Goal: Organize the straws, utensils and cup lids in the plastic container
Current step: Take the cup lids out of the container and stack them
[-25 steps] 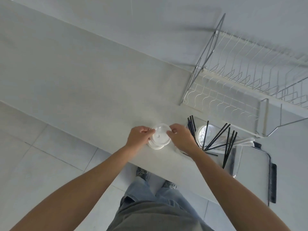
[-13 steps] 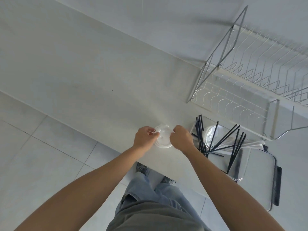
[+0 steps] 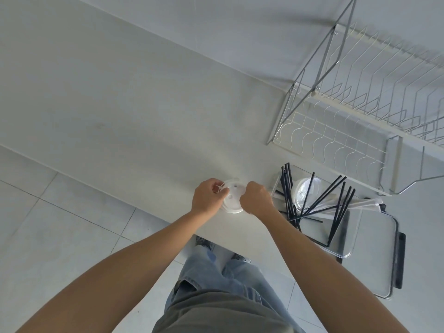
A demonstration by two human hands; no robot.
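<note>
we are holding a small stack of white cup lids (image 3: 232, 199) between both hands, right at the near edge of the pale counter (image 3: 134, 121). our left hand (image 3: 208, 197) is curling around the stack's left rim, with its fingertips pinching something thin and white at the top left edge; we cannot tell what that piece is. our right hand (image 3: 255, 200) is closing on the right rim, knuckles toward us, so the lids are being clamped from both sides. whether the stack is resting on the counter or lifted just off it, we cannot tell.

just to the right of our right hand, the clear plastic container (image 3: 346, 251) is sitting on the counter, with another white lid (image 3: 308, 192) lying in its far end. black straws (image 3: 319, 203) are leaning and crossing in the container, some fanning out toward the right, a bunch standing close together at the left side near our right wrist. a few clear, pale pieces (image 3: 360, 204) are lying across them; they are too faint to name.

past the container, a flat grey tray with a dark edge (image 3: 377, 255) is lying on the counter. beyond all this a wire dish rack (image 3: 360, 111) is standing against the wall. below the counter edge, our jeans (image 3: 216, 272) are showing over the tiled floor (image 3: 60, 236).
</note>
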